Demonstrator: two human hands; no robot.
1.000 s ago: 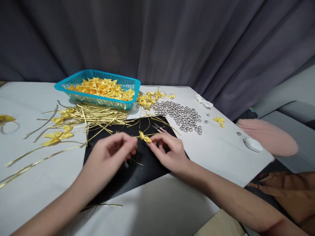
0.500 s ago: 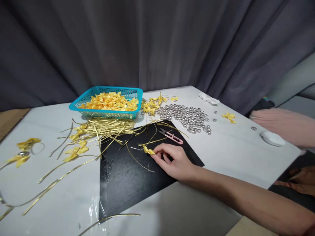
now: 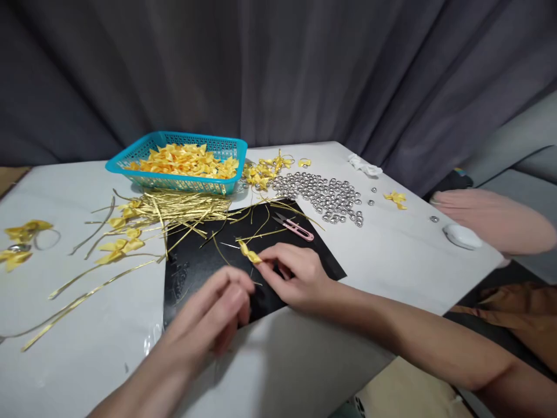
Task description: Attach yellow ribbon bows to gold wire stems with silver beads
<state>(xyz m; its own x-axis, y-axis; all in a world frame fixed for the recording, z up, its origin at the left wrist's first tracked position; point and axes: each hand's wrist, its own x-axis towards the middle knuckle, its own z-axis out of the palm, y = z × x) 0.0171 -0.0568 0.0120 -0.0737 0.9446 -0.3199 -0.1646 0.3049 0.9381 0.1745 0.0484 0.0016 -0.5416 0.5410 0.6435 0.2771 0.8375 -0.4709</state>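
My right hand (image 3: 298, 273) pinches a small yellow ribbon bow (image 3: 249, 252) between thumb and fingertips, just above the black mat (image 3: 204, 302). A thin needle-like pin (image 3: 229, 245) points left from the bow's far end. My left hand (image 3: 221, 305) is over the mat's near edge, left of the right hand and apart from the bow. Its fingers look loosely curled, but they are blurred and their inner side is hidden. Beyond the right hand, pink thread snips (image 3: 296, 227) rest on the mat among gold wire ties (image 3: 265, 234).
A blue basket (image 3: 174, 181) full of yellow bows stands at the back left, with a pile of gold ties (image 3: 187, 206) before it. Silver beads (image 3: 322, 194) spread behind the mat. A white object (image 3: 462, 237) lies near the right edge, beside another person's pink sleeve (image 3: 496, 220).
My left hand has come into view from the lower left and is close to the right hand. The right hand still holds the bow. The view has shifted slightly.
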